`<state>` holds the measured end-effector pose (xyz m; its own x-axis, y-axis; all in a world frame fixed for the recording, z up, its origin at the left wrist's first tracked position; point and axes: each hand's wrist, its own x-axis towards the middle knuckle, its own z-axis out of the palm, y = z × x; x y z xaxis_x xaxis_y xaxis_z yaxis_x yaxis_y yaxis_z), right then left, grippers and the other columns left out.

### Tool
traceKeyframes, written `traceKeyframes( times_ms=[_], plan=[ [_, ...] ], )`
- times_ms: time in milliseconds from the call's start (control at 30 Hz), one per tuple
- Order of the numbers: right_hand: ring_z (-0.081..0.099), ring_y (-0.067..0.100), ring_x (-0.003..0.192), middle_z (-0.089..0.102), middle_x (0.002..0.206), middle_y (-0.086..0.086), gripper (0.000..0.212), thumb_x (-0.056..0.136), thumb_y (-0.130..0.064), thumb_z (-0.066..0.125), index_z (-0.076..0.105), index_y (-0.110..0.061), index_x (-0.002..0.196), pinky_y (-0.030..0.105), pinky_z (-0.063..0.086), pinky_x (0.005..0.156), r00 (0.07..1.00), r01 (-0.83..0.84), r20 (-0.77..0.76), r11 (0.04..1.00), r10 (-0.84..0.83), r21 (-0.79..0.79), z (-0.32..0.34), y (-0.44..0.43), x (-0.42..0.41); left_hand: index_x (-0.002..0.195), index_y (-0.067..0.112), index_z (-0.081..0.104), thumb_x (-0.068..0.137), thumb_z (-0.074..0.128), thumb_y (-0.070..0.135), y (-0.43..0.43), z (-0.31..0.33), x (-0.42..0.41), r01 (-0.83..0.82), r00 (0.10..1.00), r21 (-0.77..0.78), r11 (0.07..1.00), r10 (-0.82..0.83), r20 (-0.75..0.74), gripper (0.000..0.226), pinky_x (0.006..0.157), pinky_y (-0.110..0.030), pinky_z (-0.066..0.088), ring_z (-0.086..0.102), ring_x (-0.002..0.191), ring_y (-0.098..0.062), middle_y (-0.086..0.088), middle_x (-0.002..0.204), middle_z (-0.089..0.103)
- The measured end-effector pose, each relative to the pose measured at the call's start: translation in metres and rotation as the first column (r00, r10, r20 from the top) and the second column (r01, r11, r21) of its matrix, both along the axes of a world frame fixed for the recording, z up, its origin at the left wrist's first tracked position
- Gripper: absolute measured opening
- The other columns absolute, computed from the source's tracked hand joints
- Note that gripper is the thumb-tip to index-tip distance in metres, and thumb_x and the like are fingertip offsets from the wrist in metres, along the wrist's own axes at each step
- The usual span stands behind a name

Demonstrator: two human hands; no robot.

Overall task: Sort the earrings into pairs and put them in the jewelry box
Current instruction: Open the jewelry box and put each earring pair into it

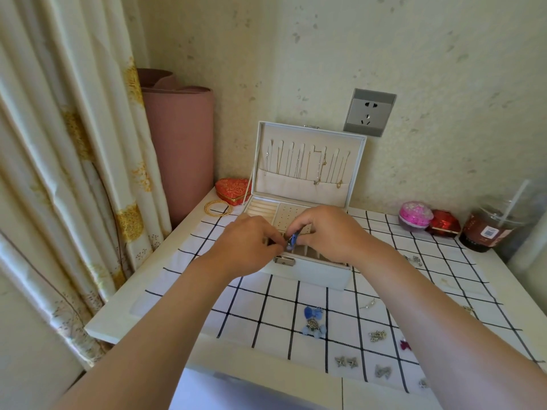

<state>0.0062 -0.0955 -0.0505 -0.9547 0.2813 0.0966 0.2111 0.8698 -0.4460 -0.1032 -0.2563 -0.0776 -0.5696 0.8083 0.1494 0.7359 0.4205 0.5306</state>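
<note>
- Hands meet over the front compartments of the open white rectangular jewelry box (310, 273). The left hand (251, 241) and right hand (328, 232) both have their fingertips curled in, pinching a small blue earring (291, 242) between them.
- Its likely partner, a blue bow-and-pendant earring (313, 321), lies on the white black-checked cloth (266, 306) in front of the box, well apart from the held one.
- Several silver and dark pink earrings (377, 335) are scattered over the cloth's right side, not yet boxed.
- The hands hide much of the held earring, so I cannot tell whether its back or hook is being worked.
- Risk: a slip from this two-handed pinch could drop the earring into the wrong slot, or send a loose back down among the narrow front dividers, where it would be fiddly to retrieve.
- Risk: pressing down against the beige perforated stud panel (288, 216) could bend a thin post if it misses a hole.
- Risk: either forearm, passing low over the cloth, could sweep the waiting earrings together or off the table edge.
- Risk: boxing this one without its mate beside it would break the pairing.
</note>
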Motion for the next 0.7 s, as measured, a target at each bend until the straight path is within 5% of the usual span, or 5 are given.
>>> traceKeyframes(
  times_ms=[100, 333, 467, 700],
  plan=[
    [0.060, 0.000, 0.095, 0.070, 0.107, -0.021, 0.022, 0.089, -0.019, 0.073, 0.078, -0.037, 0.101, 0.027, 0.050, 0.085, 1.000, -0.010, -0.015, 1.000, 0.010, -0.023, -0.002, 0.003, 0.000, 0.095, 0.040, 0.076, 0.088, 0.067, 0.037, 0.000, 0.000, 0.001, 0.018, 0.997, -0.015, 1.000, -0.019, -0.070, 0.012, 0.094, -0.035, 0.046, 0.048, 0.106, -0.012, 0.015, 0.103, 0.063],
    [0.059, 0.014, 0.102, 0.066, 0.110, -0.014, 0.030, 0.096, -0.017, 0.060, 0.074, -0.037, 0.113, 0.036, 0.050, 0.085, 0.994, -0.102, 0.045, 0.976, 0.094, 0.195, -0.010, -0.011, -0.002, 0.098, 0.037, 0.066, 0.088, 0.064, 0.031, -0.001, -0.002, 0.000, -0.071, 0.996, 0.117, 0.991, 0.063, 0.069, 0.012, 0.083, -0.030, 0.052, 0.060, 0.092, -0.004, 0.018, 0.098, 0.068],
    [0.061, 0.013, 0.098, 0.065, 0.105, -0.013, 0.020, 0.091, -0.020, 0.065, 0.076, -0.036, 0.097, 0.036, 0.052, 0.083, 0.999, -0.024, -0.031, 0.984, 0.030, 0.177, -0.009, -0.008, 0.001, 0.098, 0.037, 0.071, 0.084, 0.074, 0.032, -0.003, -0.003, 0.001, 0.026, 0.997, 0.130, 0.991, -0.035, 0.072, 0.015, 0.083, -0.030, 0.053, 0.059, 0.087, -0.001, 0.019, 0.093, 0.066],
    [0.059, 0.015, 0.102, 0.061, 0.111, -0.011, 0.031, 0.089, -0.010, 0.057, 0.077, -0.030, 0.100, 0.039, 0.051, 0.088, 0.999, -0.044, 0.006, 0.992, 0.044, 0.114, -0.013, -0.008, 0.002, 0.096, 0.038, 0.072, 0.086, 0.069, 0.031, -0.005, -0.004, 0.003, 0.063, 0.997, 0.100, 0.993, -0.059, -0.046, 0.012, 0.089, -0.033, 0.048, 0.051, 0.098, -0.011, 0.014, 0.095, 0.060]
  ],
)
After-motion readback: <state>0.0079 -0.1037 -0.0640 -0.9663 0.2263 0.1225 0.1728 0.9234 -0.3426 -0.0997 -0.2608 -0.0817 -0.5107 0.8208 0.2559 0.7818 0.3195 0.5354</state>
